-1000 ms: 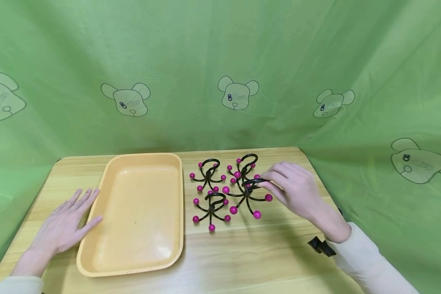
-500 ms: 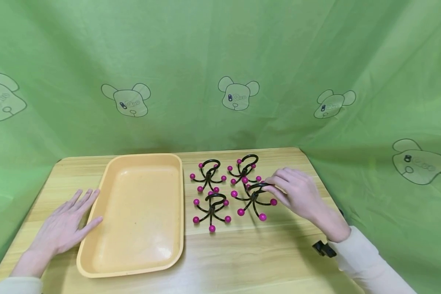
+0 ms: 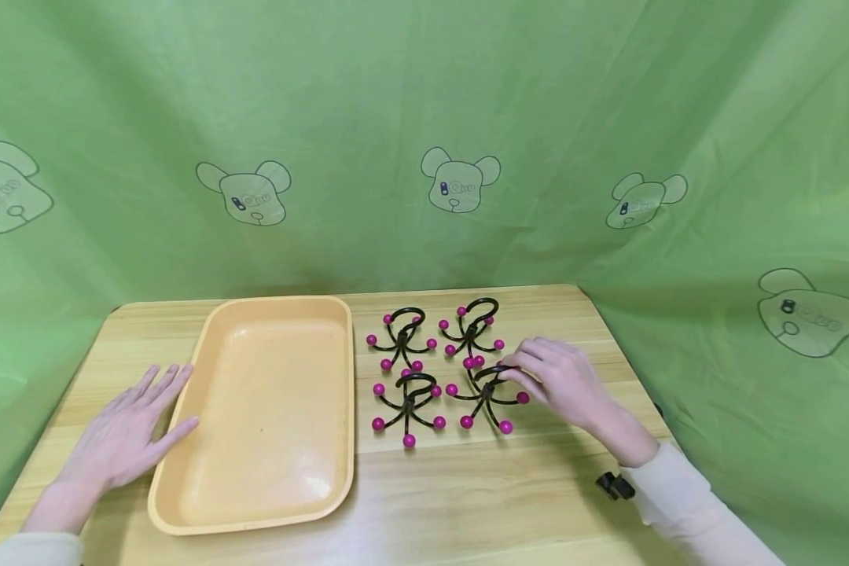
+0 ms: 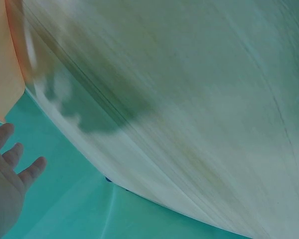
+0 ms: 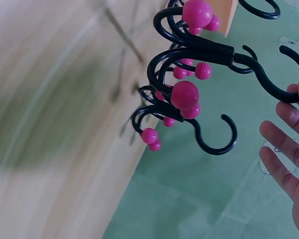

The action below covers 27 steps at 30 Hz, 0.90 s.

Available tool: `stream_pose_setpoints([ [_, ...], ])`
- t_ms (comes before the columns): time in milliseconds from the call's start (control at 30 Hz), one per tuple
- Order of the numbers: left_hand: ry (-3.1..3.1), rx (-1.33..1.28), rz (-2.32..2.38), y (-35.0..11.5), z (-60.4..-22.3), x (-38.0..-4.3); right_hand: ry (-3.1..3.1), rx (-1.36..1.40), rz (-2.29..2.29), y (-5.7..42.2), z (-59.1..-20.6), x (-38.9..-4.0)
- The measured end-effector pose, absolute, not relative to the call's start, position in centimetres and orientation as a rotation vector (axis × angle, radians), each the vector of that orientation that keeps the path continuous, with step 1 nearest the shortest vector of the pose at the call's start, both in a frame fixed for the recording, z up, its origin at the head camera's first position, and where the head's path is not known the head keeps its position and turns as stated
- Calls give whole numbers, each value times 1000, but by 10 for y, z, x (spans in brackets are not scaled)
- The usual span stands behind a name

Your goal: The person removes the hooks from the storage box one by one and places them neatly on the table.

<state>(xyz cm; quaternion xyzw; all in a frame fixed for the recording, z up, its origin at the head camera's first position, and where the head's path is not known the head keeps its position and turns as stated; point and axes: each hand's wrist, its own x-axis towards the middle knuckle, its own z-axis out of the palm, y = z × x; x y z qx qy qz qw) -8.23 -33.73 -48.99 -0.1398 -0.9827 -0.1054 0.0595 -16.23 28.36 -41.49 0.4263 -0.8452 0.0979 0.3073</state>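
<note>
My right hand (image 3: 562, 385) pinches the top hook of a black claw hanger (image 3: 488, 390) between thumb and index finger. This hanger has curved arms ending in pink balls (image 5: 185, 94) and stands upright, close over the table at the front right of its group. The other right-hand fingers (image 5: 274, 134) spread loosely in the right wrist view. Matching hangers stand beside it: one at back left (image 3: 402, 336), one at back right (image 3: 472, 332), one at front left (image 3: 409, 404). My left hand (image 3: 123, 436) lies with straight fingers on the tray's left rim.
A pale orange rectangular tray (image 3: 347, 409) occupies the left half of the wooden table (image 3: 453, 495). Green curtain (image 3: 354, 244) with printed bear heads hangs behind and along the sides. A small black clip-like piece (image 3: 615, 486) hangs at my right cuff.
The held hanger has moved slightly right, then down toward the table, away from the back-right hanger it overlapped. My right hand lowers with it. The left hand stays on the tray.
</note>
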Motion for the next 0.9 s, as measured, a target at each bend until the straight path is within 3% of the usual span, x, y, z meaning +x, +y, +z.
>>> stream_pose_setpoints([
  [900,-2975,-420,-313,-337,-490,-83,-2343,1092,271,296,-444,-169],
])
